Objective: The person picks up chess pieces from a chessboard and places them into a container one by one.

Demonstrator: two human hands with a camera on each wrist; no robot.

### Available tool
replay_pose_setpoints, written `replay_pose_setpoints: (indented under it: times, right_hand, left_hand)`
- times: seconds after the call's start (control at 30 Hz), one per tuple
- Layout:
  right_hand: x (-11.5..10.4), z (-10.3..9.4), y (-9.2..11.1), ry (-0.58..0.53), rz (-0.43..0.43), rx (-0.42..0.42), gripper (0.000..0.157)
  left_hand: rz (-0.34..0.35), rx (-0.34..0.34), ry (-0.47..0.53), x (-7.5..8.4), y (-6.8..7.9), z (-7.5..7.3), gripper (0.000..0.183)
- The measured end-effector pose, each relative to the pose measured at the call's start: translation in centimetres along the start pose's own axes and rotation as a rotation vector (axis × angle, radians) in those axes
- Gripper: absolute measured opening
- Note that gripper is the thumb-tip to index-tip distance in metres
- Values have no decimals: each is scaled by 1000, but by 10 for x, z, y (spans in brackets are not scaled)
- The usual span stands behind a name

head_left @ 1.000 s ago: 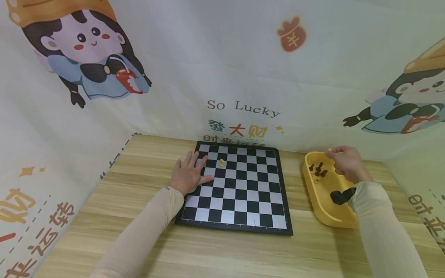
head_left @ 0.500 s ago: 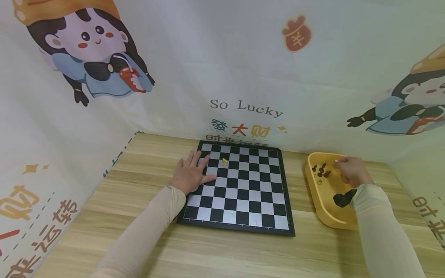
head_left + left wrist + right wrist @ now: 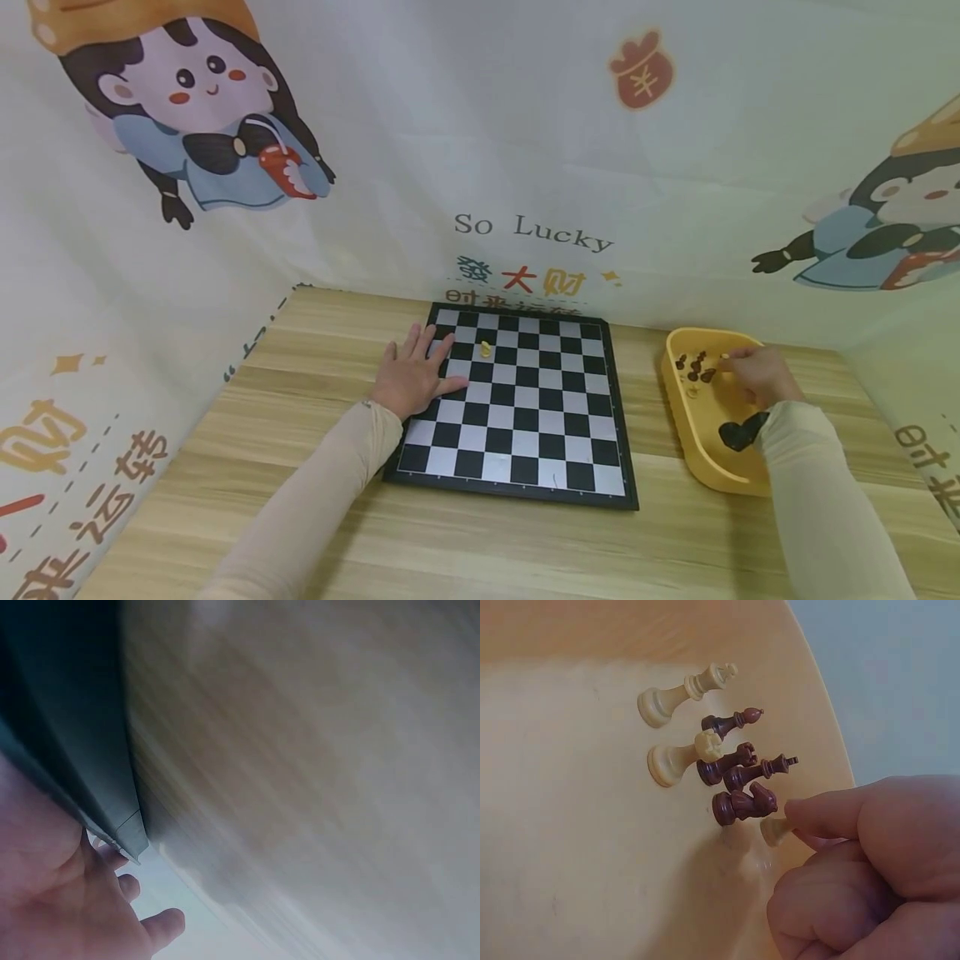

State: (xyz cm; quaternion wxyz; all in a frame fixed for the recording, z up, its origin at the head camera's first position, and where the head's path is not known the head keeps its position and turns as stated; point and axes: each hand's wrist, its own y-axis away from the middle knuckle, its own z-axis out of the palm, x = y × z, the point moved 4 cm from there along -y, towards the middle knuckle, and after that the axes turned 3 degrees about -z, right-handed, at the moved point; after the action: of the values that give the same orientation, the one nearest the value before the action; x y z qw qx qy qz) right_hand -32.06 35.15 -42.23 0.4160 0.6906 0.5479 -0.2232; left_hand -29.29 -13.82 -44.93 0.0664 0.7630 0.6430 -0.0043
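Note:
In the head view my left hand (image 3: pixel 409 379) lies spread over the left edge of the black-and-white chessboard (image 3: pixel 517 400). A cream chess piece (image 3: pixel 486 350), perhaps a knight, stands on the board right of its fingers. My right hand (image 3: pixel 763 373) is low in the yellow tray (image 3: pixel 701 450), pinching a small cream chess piece (image 3: pixel 775 830) whose top the fingertips hide. Close by in the right wrist view stand a dark knight (image 3: pixel 744 804), a dark king (image 3: pixel 759 774), a dark rook (image 3: pixel 726 763) and a dark bishop (image 3: pixel 731 721), with a cream rook (image 3: pixel 682 759) and a cream king (image 3: pixel 682 696).
The wooden table (image 3: pixel 480 550) bears the board and, to its right, the tray. A printed cloth (image 3: pixel 420 150) hangs behind and along the sides. A black wrist camera (image 3: pixel 741 430) on the right wrist covers part of the tray.
My right hand has come down from the tray's far rim into the tray, toward the standing pieces, still pinching the cream piece. The left hand stays on the board. The head view has shifted slightly.

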Motion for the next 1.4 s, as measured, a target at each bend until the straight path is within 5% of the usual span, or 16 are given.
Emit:
replay_pose_setpoints:
  times: [0.57, 1.4]
  right_hand:
    - [-9, 3, 2, 5, -30, -47, 54]
    - [-70, 17, 15, 65, -184, 37, 56]
  left_hand:
    - [6, 13, 7, 2, 2, -3, 83]
    - [3, 31, -10, 1, 2, -1, 81]
